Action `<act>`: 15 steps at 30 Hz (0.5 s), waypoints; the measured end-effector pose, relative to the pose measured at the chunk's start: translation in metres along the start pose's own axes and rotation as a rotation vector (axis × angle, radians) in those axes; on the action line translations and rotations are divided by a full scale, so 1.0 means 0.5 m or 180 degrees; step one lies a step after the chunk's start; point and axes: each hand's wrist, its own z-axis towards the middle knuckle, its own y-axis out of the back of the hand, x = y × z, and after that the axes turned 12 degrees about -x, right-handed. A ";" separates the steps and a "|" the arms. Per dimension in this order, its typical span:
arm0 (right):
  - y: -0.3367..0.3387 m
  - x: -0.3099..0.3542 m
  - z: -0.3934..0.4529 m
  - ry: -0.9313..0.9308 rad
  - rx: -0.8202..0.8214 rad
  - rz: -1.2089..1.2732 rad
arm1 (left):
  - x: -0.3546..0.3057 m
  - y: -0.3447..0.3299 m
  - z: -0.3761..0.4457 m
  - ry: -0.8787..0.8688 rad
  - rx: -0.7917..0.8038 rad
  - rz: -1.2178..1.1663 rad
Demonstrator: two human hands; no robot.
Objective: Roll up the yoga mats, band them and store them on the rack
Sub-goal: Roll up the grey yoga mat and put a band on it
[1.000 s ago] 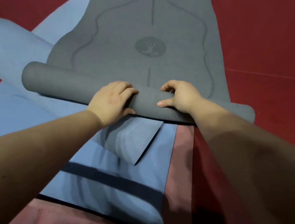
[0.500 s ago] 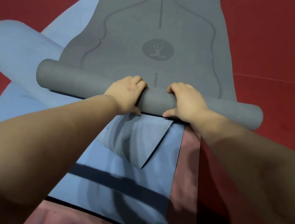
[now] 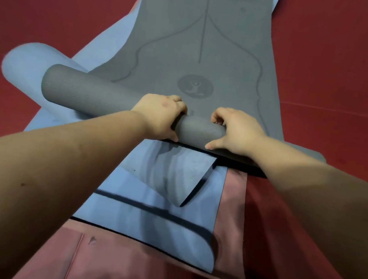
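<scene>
On the left, a blue mat [image 3: 54, 83] is lying on the red floor [image 3: 44, 8], partly rolled. Over it, the gray mat [image 3: 203, 38] is lying flat, with its near end curled into a roll [image 3: 92, 92]. The left hand [image 3: 160, 116] is curling its fingers over the roll's middle. The right hand [image 3: 234, 131] is gripping just beside it, thumb tucked under. The mat looks soft, light and springy, so it may want to unroll. Holding nearer the 2 ends would likely keep the roll straight. A pink mat [image 3: 232, 213] is lying underneath.
</scene>
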 end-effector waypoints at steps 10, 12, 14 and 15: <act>0.062 0.072 -0.231 0.0005 0.0180 -0.0144 | -0.118 0.064 -0.210 -0.0006 0.0139 -0.0175; 0.068 0.092 -0.286 -0.0055 0.0224 -0.0114 | -0.143 0.074 -0.260 0.0023 0.0189 -0.0243; 0.066 0.114 -0.335 -0.0065 0.0314 -0.0090 | -0.160 0.077 -0.313 0.0047 0.0282 -0.0316; 0.060 0.124 -0.357 -0.0062 0.0383 -0.0074 | -0.166 0.074 -0.338 0.0069 0.0344 -0.0368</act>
